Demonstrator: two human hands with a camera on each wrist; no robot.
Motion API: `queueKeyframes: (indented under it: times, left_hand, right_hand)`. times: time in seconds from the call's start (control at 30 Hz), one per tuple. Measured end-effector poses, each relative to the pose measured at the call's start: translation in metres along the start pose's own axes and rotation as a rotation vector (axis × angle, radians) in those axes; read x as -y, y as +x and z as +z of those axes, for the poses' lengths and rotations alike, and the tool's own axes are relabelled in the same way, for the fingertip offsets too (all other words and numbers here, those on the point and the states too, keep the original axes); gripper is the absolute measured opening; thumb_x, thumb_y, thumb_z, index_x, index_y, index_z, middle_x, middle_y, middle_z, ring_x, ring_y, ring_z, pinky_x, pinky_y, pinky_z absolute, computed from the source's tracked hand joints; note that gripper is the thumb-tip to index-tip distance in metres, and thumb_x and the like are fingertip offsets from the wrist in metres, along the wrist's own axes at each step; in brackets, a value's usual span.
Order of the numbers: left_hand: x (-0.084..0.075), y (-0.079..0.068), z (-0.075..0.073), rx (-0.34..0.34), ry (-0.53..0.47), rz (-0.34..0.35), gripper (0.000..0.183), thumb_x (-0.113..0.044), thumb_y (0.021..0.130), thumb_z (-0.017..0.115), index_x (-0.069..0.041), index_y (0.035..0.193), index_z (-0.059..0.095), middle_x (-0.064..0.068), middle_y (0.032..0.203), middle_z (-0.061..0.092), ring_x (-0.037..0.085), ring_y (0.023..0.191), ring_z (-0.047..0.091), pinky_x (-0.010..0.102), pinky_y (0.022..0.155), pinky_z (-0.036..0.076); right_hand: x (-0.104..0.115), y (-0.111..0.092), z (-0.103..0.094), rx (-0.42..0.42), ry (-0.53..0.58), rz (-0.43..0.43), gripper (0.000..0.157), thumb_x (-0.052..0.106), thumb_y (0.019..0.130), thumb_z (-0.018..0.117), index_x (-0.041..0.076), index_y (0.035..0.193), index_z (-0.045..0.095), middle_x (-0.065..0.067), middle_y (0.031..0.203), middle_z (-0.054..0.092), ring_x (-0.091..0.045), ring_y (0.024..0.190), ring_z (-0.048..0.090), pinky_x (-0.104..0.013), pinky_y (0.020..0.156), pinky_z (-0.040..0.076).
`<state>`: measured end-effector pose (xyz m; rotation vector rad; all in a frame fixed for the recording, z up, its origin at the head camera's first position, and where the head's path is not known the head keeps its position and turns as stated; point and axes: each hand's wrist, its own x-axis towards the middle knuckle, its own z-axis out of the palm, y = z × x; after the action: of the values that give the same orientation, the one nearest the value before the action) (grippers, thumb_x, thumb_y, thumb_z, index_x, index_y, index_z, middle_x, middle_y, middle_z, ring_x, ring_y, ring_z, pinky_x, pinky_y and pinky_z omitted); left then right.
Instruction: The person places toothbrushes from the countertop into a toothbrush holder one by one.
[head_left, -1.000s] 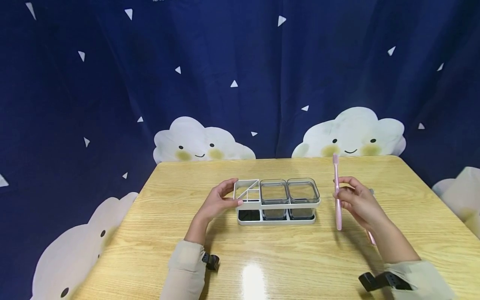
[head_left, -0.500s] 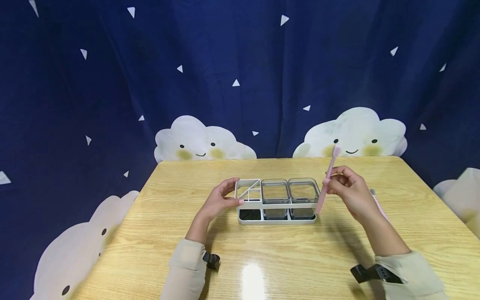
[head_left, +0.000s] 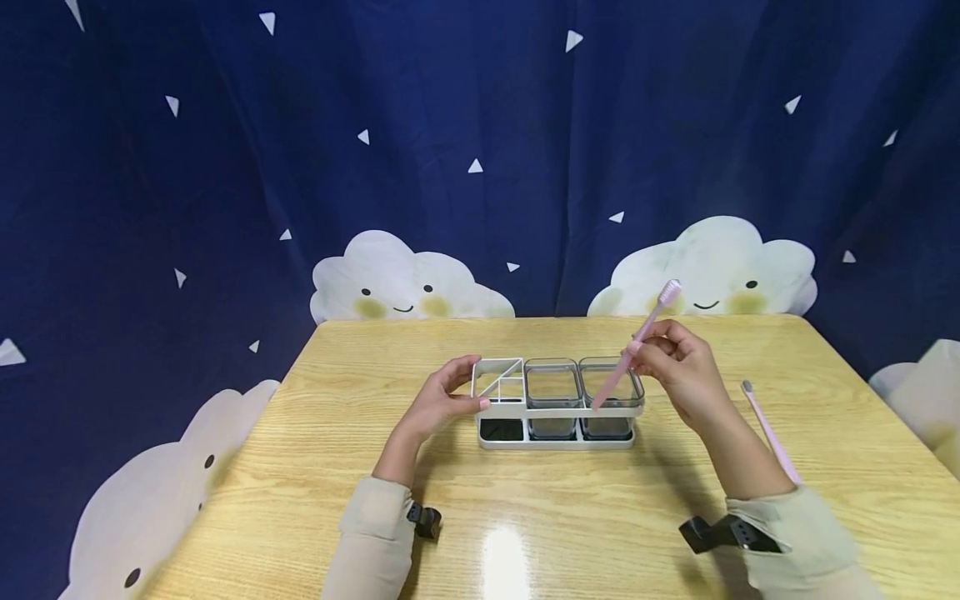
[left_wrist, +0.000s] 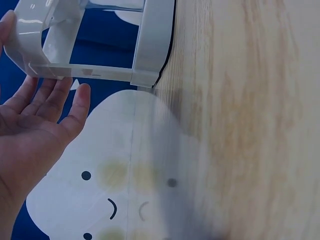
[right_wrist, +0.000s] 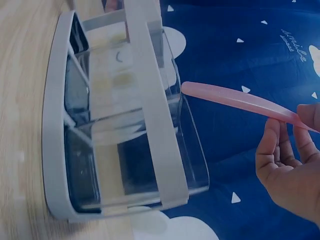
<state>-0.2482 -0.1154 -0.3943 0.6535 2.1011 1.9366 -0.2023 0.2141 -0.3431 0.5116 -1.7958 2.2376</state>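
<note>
Pinching brush [head_left: 612, 379], right hand [head_left: 678, 367] is nearer to right cup [head_left: 606, 428]; handle slants down-left over it, bristles up-right, contact I cannot tell. Left hand [head_left: 442, 396] grips left end of rack [head_left: 555, 412]. Second brush [head_left: 770, 430] lies toward right edge of table [head_left: 847, 433].

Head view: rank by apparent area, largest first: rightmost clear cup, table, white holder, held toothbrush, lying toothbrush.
1. Table
2. White holder
3. Rightmost clear cup
Last, unranked: held toothbrush and lying toothbrush. The held one looks longer, but it's raised, perhaps nearer the camera.
</note>
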Motion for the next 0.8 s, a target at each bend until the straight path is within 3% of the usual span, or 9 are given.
queueKeyframes:
  times: [0.37, 0.8]
  left_hand:
    - [0.000, 0.000, -0.001, 0.001, 0.012, -0.004, 0.069, 0.005, 0.077, 0.070, 0.007, 0.138, 0.036, 0.025, 0.134, 0.042, 0.037, 0.125, 0.038, 0.035, 0.091, 0.044]
    - [0.001, 0.002, -0.002, -0.002, 0.022, -0.006, 0.069, 0.004, 0.077, 0.070, 0.006, 0.137, 0.036, 0.025, 0.134, 0.043, 0.038, 0.126, 0.037, 0.037, 0.093, 0.042]
  right_hand:
    - [-0.004, 0.009, 0.023, -0.042, -0.004, -0.016, 0.009, -0.005, 0.087, 0.060, 0.003, 0.090, 0.059, -0.007, 0.079, 0.061, -0.013, 0.068, 0.061, -0.022, 0.062, 0.051]
    - [-0.008, 0.017, 0.042, -0.046, 0.004, -0.024, 0.013, -0.005, 0.086, 0.062, 0.007, 0.091, 0.059, -0.004, 0.082, 0.059, -0.012, 0.073, 0.061, -0.026, 0.070, 0.053]
